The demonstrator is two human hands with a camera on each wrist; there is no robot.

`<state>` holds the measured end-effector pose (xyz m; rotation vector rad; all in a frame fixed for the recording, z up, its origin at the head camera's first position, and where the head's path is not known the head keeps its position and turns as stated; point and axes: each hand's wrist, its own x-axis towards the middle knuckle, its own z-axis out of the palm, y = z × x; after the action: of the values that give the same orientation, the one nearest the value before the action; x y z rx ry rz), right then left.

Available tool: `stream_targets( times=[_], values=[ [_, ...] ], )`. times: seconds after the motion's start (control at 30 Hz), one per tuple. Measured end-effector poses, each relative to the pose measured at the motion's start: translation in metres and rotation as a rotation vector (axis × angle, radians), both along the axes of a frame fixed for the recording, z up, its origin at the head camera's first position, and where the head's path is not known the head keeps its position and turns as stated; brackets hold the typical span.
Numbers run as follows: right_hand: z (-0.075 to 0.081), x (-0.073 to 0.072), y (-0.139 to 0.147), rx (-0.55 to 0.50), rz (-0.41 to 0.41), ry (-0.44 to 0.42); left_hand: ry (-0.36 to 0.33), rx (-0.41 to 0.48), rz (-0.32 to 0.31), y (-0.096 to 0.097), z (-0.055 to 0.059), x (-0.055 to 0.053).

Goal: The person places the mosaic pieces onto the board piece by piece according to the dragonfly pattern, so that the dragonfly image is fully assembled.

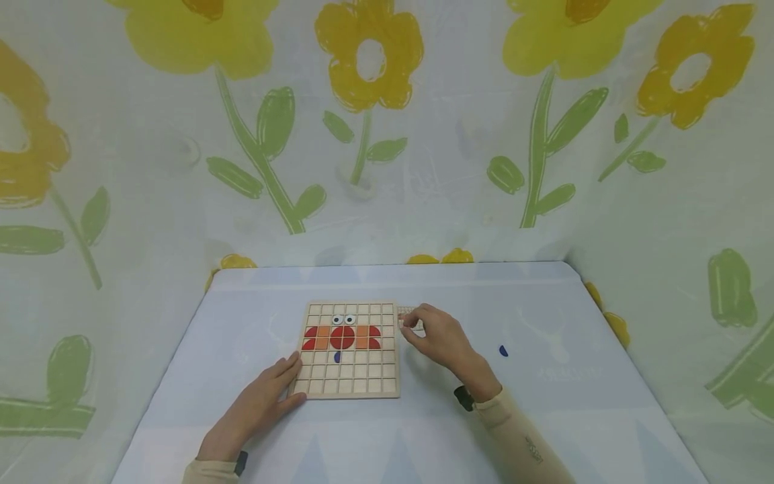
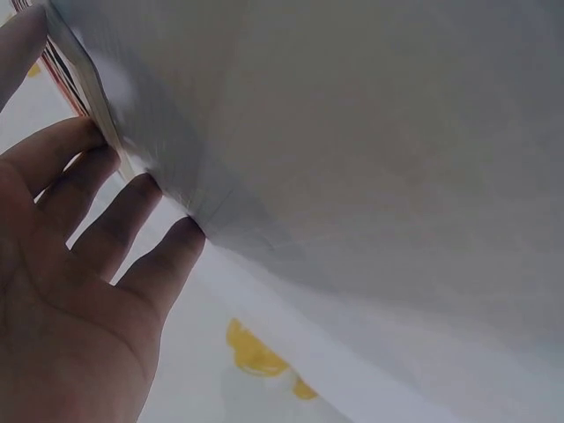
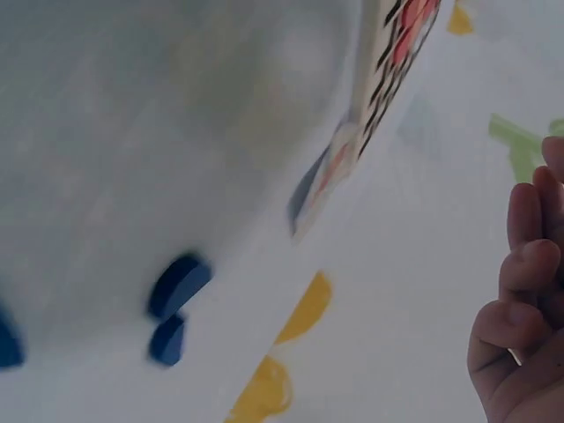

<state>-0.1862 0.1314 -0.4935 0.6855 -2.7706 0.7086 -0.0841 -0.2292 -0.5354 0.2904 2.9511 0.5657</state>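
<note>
A wooden grid board lies on the table. Red and orange pieces form a crab-like figure on it, with two round eye pieces above. Below the red circle sits a blue piece. My left hand rests along the board's left edge, fingers extended; the left wrist view shows the fingertips at that edge. By the right edge, my right hand hovers near a small gridded card, thumb and forefinger bent towards each other. Whether they pinch a small piece cannot be made out.
A blue half-round piece lies on the white table, to the right of my right hand. The right wrist view shows several blue pieces on the tabletop. A flower-printed curtain hangs behind and beside the table.
</note>
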Motion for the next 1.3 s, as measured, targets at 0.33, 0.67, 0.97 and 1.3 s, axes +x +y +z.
stream_targets(
  times=[0.33,0.67,0.97,1.3],
  values=[
    [-0.011,-0.002,0.049,0.012,-0.097,-0.021,-0.006,0.009,-0.003,0.0,-0.001,0.0],
    [-0.023,0.0,0.087,0.058,-0.191,-0.1,-0.01,0.018,-0.015,-0.001,0.003,0.0],
    [-0.027,0.0,0.096,0.149,-0.227,-0.222,-0.003,0.015,-0.014,-0.002,0.003,0.001],
    [-0.025,-0.003,0.095,0.266,-0.208,-0.335,-0.018,0.028,-0.01,-0.001,0.004,0.001]
  ],
)
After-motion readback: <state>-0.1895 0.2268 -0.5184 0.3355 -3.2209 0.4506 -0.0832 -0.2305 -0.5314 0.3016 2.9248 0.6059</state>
